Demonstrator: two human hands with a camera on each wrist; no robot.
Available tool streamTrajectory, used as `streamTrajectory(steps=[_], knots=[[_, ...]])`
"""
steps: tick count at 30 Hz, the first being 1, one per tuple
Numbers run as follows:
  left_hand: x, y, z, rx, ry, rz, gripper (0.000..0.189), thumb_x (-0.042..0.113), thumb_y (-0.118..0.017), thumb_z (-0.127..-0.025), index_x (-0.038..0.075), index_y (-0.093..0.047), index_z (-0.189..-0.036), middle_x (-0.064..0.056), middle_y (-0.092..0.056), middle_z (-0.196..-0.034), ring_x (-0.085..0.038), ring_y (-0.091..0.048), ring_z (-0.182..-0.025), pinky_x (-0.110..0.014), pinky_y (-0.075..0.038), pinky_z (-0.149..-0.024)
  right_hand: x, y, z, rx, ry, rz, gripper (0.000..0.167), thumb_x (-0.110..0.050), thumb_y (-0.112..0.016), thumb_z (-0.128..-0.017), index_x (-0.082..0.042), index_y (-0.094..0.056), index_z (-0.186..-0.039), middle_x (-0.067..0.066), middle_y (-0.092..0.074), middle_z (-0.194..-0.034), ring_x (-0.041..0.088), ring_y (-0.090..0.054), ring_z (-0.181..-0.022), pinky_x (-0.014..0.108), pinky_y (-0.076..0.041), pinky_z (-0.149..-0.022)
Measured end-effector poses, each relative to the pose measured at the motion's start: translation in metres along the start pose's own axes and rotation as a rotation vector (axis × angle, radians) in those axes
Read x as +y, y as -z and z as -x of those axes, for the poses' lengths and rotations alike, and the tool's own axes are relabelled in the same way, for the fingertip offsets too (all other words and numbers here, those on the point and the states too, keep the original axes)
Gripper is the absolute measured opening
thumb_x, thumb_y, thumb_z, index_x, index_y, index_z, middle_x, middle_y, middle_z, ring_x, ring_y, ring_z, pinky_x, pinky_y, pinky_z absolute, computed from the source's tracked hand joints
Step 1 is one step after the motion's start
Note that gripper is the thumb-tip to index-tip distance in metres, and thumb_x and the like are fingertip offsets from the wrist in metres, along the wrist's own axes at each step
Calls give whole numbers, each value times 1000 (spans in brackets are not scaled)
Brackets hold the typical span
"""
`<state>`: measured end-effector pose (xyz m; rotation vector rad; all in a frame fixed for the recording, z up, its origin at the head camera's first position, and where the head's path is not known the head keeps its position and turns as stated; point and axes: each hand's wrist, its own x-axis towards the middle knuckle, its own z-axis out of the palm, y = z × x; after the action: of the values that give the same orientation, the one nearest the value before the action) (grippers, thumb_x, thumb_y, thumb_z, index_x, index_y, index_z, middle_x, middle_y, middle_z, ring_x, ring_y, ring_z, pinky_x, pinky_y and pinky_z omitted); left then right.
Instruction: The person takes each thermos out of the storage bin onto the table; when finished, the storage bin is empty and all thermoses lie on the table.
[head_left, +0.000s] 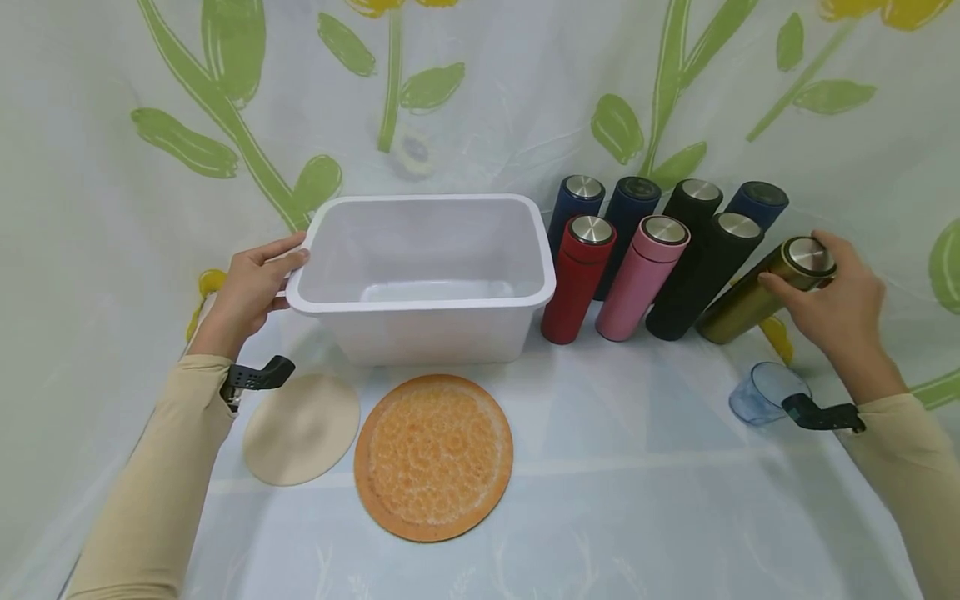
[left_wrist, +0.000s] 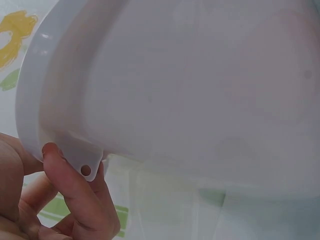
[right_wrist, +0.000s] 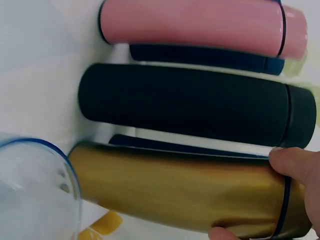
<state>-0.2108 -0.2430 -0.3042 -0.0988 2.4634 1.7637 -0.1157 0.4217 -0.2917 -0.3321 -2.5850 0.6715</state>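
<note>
A white plastic tub (head_left: 420, 333) stands at the middle back of the table, and its inside shows nothing in it. My left hand (head_left: 251, 283) grips the tub's left rim; in the left wrist view the fingers (left_wrist: 75, 195) curl round a tab with a small hole. On the right, my right hand (head_left: 843, 308) holds a gold thermos (head_left: 750, 300) near its steel-topped lid, thumb on one side and fingers on the other. Beside it stand a black thermos (right_wrist: 190, 102), a pink thermos (head_left: 641, 279) and a red thermos (head_left: 576, 283).
Blue thermoses (head_left: 581, 193) and another black one (head_left: 697, 198) form a back row. A clear blue glass (head_left: 768, 392) is below the right wrist. In front of the tub lie a round beige mat (head_left: 300, 429) and a round orange-brown patterned mat (head_left: 433, 458).
</note>
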Motion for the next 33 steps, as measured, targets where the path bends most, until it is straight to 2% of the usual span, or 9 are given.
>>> streamTrajectory(steps=[2, 7, 15, 20, 22, 24, 27, 31, 33], knots=[[0, 0, 0, -1, 1, -3, 63, 46, -59, -98, 21, -42, -154, -10, -48, -144, -6, -67, -85, -23, -57, -68, 1, 0, -7, -2, 15, 1, 77, -28, -73, -92, -4, -35, -154, 26, -44, -148, 51, -49, -118, 31, -36, -87], [1, 1, 1, 1, 8, 3, 64, 46, -60, -98, 21, -41, -154, -12, -45, -146, -7, -67, -87, -23, -57, -68, 4, 0, -19, -36, 20, -21, 77, -30, -71, -93, -7, -32, -156, 24, -42, -151, 47, -48, -118, 15, -30, -76], [4, 2, -1, -16, 11, 44, 63, 41, -62, -98, 19, -42, -154, -9, -49, -141, -7, -68, -85, -24, -58, -66, 9, 1, -30, -64, 34, -21, 76, -31, -70, -93, -7, -33, -155, 29, -45, -146, 44, -47, -109, 17, -31, -71], [5, 2, -1, -31, 11, 47, 64, 41, -63, -98, 20, -41, -154, -4, -53, -134, -6, -68, -85, -24, -58, -66, 10, 2, -34, -112, 21, -10, 77, -33, -67, -95, -4, -30, -156, 32, -43, -144, 48, -47, -113, 26, -34, -73], [4, 3, 0, -28, 14, 27, 64, 43, -62, -98, 20, -41, -154, -2, -53, -133, -6, -67, -85, -23, -57, -66, 10, 2, -37, -147, 4, -11, 79, -36, -65, -96, -4, -26, -157, 33, -39, -147, 52, -43, -121, 36, -41, -84], [3, 4, 1, -24, 17, 8, 64, 44, -61, -98, 21, -41, -154, -1, -53, -132, -7, -67, -85, -23, -57, -66, 10, 1, -40, -176, -16, -6, 81, -38, -63, -97, -4, -23, -158, 32, -36, -151, 54, -38, -127, 50, -41, -91], [2, 4, 1, -22, 11, -9, 64, 45, -60, -98, 21, -41, -154, 0, -54, -129, -7, -67, -84, -22, -56, -66, 10, 1, -43, -204, -45, -2, 82, -40, -60, -98, -4, -19, -159, 31, -30, -154, 55, -30, -134, 65, -34, -98], [2, 4, -2, -24, 11, -13, 64, 48, -58, -98, 21, -42, -154, -1, -54, -129, -6, -66, -84, -22, -56, -67, 8, 1, -43, -221, -41, 20, 84, -40, -59, -98, -2, -15, -159, 33, -27, -155, 57, -25, -136, 68, -27, -104], [3, 4, -3, -27, 13, -34, 64, 51, -54, -99, 20, -42, -154, -4, -53, -131, -4, -65, -86, -22, -56, -68, 5, 3, -42, -239, -42, 52, 90, -43, -58, -98, -1, -7, -159, 34, -21, -157, 58, -21, -138, 69, -22, -109]])
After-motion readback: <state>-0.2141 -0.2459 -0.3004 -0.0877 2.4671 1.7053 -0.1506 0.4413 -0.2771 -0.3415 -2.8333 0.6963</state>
